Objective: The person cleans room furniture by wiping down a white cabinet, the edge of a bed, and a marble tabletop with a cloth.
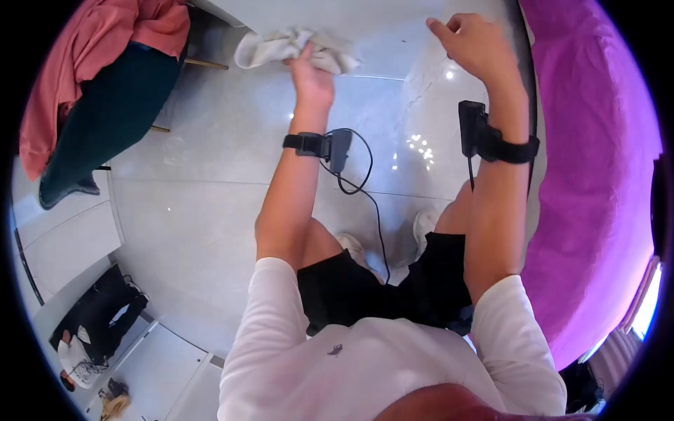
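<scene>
My left hand [312, 81] grips a crumpled white cloth [267, 52] above the pale tiled floor, near the top of the view. The cloth's edges are smeared by motion, and its folds hide some of my fingers. My right hand [477, 45] is held up at the top right, beside the purple-covered furniture, with its fingers curled in. Nothing shows in that hand. Each forearm wears a black strap with a small dark device; a cable [379, 231] hangs from the left one.
Purple fabric [590, 175] covers a large piece of furniture along my right side. At the upper left, pink cloth [77, 77] lies over a dark green chair [116, 112] with thin legs. Pale floor tiles [203, 224] spread around my feet. A person [98, 316] shows at the lower left.
</scene>
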{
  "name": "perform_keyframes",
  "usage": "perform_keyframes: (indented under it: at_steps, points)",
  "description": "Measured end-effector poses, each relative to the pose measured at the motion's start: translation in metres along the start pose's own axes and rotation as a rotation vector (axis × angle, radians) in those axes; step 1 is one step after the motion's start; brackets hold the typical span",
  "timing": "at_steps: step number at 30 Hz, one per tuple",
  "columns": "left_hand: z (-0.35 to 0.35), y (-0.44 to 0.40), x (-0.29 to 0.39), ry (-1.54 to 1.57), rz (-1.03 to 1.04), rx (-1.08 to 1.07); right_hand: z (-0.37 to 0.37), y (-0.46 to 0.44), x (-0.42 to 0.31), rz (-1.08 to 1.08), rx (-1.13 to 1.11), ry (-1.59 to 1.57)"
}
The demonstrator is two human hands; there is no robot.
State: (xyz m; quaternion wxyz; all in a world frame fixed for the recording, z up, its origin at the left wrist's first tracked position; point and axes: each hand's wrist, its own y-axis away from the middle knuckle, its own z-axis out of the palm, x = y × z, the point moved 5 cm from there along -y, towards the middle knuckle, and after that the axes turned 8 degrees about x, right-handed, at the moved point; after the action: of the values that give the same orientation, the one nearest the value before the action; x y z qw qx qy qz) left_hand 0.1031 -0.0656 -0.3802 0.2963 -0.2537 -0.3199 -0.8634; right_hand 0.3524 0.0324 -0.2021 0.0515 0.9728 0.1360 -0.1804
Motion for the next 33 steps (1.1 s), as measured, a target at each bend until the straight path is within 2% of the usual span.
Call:
perform_keyframes:
  at_steps: [3,5,6,7,9,10,12,14,16,17,18,19,20,22,23,25,27,29,30,31,32,33]
  points:
    - [0.032,0.056,-0.013,-0.025,-0.076,-0.107,0.013,0.007,-0.017,-0.028,-0.003,0.156]
    - [0.046,0.082,-0.039,-0.15,-0.332,-0.218,0.025,0.007,-0.02,-0.084,-0.047,0.211]
    - [0.051,0.086,-0.043,-0.13,-0.335,-0.221,0.033,0.008,-0.021,-0.134,-0.11,0.252]
    - [0.06,0.093,-0.05,-0.048,-0.439,-0.317,0.042,0.003,-0.019,-0.135,-0.109,0.273]
    - [0.081,0.107,-0.057,0.116,-0.605,-0.442,0.064,-0.004,-0.011,0.035,-0.432,0.175]
    - [0.09,0.111,-0.055,0.13,-0.604,-0.45,0.058,-0.007,-0.009,0.033,-0.424,0.189]
    - [0.102,0.125,-0.053,0.14,-0.655,-0.477,0.042,-0.008,-0.004,0.072,-0.459,-0.002]
    - [0.111,0.127,-0.041,0.173,-0.637,-0.534,0.021,-0.001,-0.003,0.081,-0.394,-0.023]
    - [0.123,0.127,-0.018,0.147,-0.534,-0.563,-0.013,-0.005,-0.004,0.0,0.065,-0.163]
    - [0.131,0.123,-0.007,0.045,-0.412,-0.681,-0.028,-0.004,-0.007,-0.021,0.215,-0.442]
    - [0.134,0.126,0.002,0.054,-0.404,-0.681,-0.05,-0.001,-0.01,-0.046,0.375,-0.727]
    - [0.144,0.127,0.018,0.035,-0.304,-0.752,-0.066,0.008,-0.025,-0.093,0.466,-0.868]
    - [0.151,0.125,0.031,0.017,-0.202,-0.82,-0.073,0.014,-0.034,-0.124,0.478,-0.861]
    - [0.148,0.109,0.043,-0.015,-0.121,-0.79,-0.086,0.025,-0.048,-0.234,0.575,-0.675]
    - [0.145,0.099,0.05,-0.045,-0.083,-0.726,-0.085,0.026,-0.055,-0.229,0.61,-0.676]
    - [0.129,0.076,0.053,-0.055,-0.069,-0.601,-0.078,0.027,-0.064,-0.151,0.483,-0.652]
    - [0.113,0.055,0.049,-0.09,-0.048,-0.574,-0.074,0.031,-0.083,-0.084,0.402,-0.624]
    - [0.111,0.054,0.053,-0.13,-0.026,-0.562,-0.054,0.032,-0.097,0.088,0.013,-0.439]
    - [0.111,0.06,0.061,-0.182,0.05,-0.481,-0.048,0.035,-0.095,0.091,0.014,-0.446]
    - [0.112,0.063,0.069,-0.232,0.131,-0.401,-0.041,0.039,-0.096,-0.054,0.006,-0.401]
    - [0.114,0.062,0.074,-0.236,0.138,-0.404,-0.036,0.042,-0.098,-0.2,-0.003,-0.353]
    - [0.117,0.064,0.086,-0.229,0.26,-0.418,-0.043,0.05,-0.105,-0.368,0.079,-0.355]
